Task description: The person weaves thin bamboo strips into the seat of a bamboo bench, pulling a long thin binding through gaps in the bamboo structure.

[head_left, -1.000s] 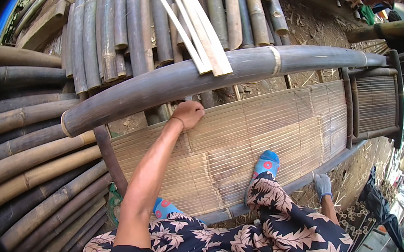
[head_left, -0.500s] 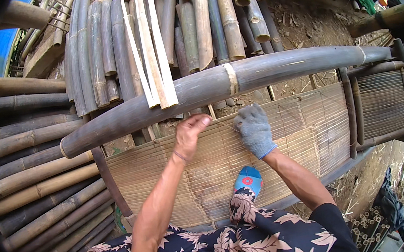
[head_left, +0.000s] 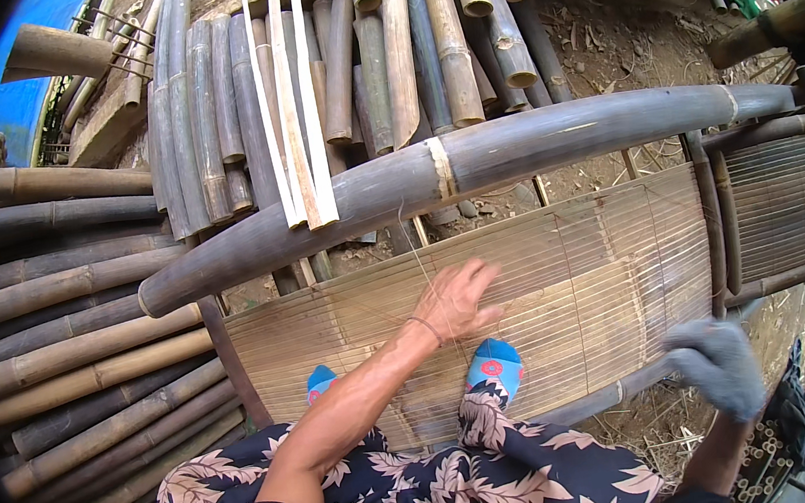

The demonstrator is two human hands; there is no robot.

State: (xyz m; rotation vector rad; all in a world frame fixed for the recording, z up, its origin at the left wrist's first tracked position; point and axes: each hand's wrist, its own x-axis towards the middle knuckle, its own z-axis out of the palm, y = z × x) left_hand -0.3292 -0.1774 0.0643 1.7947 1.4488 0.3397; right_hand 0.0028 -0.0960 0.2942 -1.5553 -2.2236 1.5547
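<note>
My left hand (head_left: pixel 456 300) is bare, with fingers stretched and the thumb apart. It lies over the slatted bamboo panel (head_left: pixel 571 311), whose thin strips run lengthwise; I cannot tell whether it touches them. A fine string (head_left: pixel 419 254) hangs from the thick dark bamboo pole (head_left: pixel 356 197) down past this hand. Beyond the panel's near edge, at the right, is my right hand (head_left: pixel 718 368) in a grey knitted glove. Motion smears its fingers, so whether it holds anything does not show. My feet in blue socks (head_left: pixel 495 366) rest on the panel.
Dark bamboo poles (head_left: pixel 79 316) are stacked at the left. Cut bamboo lengths (head_left: pixel 381 73) lie beyond the thick pole, with pale split strips (head_left: pixel 290 114) leaning across it. At the right end stands a smaller slatted frame (head_left: pixel 781 205). Bundled thin tubes (head_left: pixel 762 464) lie lower right.
My right hand has left the panel's far edge and swung right and toward me. My left hand has moved right and nearer, its fingers opening out. The string now shows by the pole.
</note>
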